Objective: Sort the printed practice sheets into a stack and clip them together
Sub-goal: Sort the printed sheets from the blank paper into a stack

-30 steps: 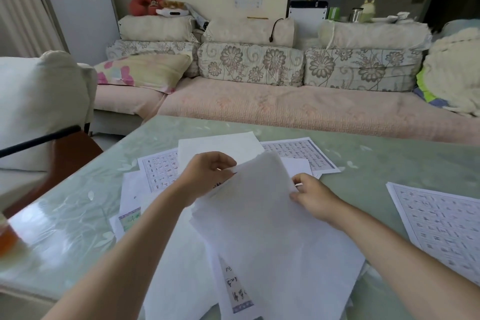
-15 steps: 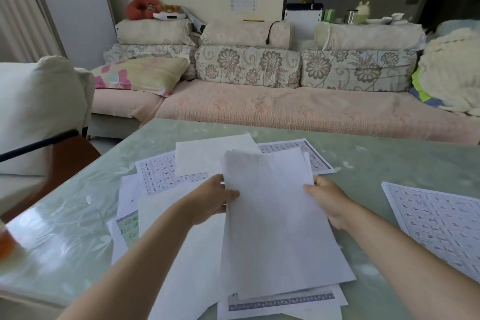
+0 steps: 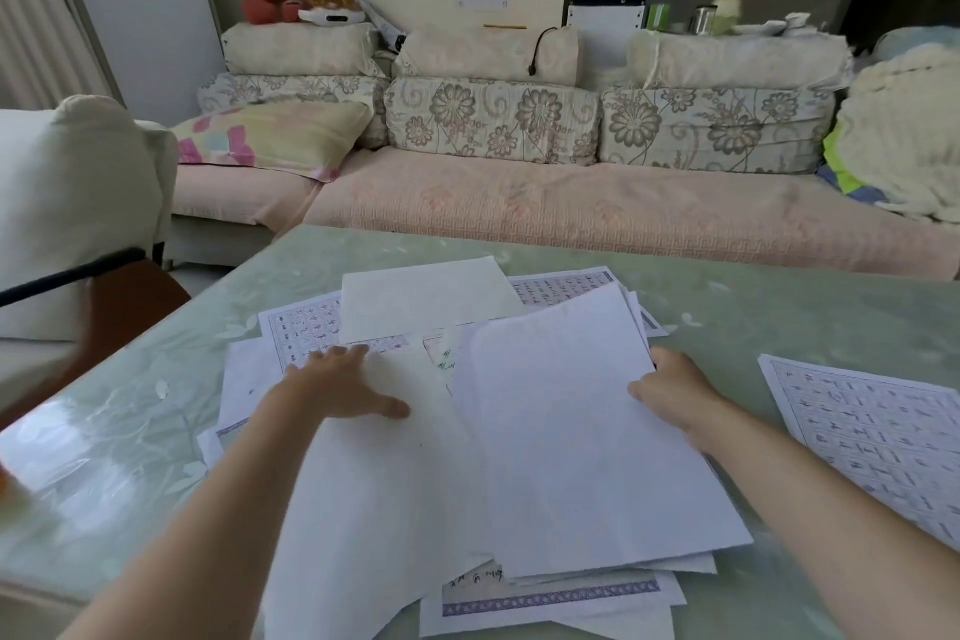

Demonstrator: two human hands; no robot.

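A pale green tabletop (image 3: 727, 307) runs from a pink-covered sofa (image 3: 571, 208) at its far edge to the near edge, its far right corner and left side bare. Loose sheets (image 3: 426, 299) spread in an overlapping heap across the middle, some printed with grids, some blank side up; the heap's near corners reach the tabletop's near edge. One printed sheet (image 3: 872, 437) lies apart toward the right edge, a strip of bare surface between it and the heap. A small stack (image 3: 582, 431), blank side up and tilted, rests on the heap's right half. The right hand (image 3: 675, 392) pinches the stack's right edge, thumb on top, fingers beneath. The left hand (image 3: 337, 387) lies flat and spread wide on a blank sheet (image 3: 374, 509) beside the stack, gripping nothing.
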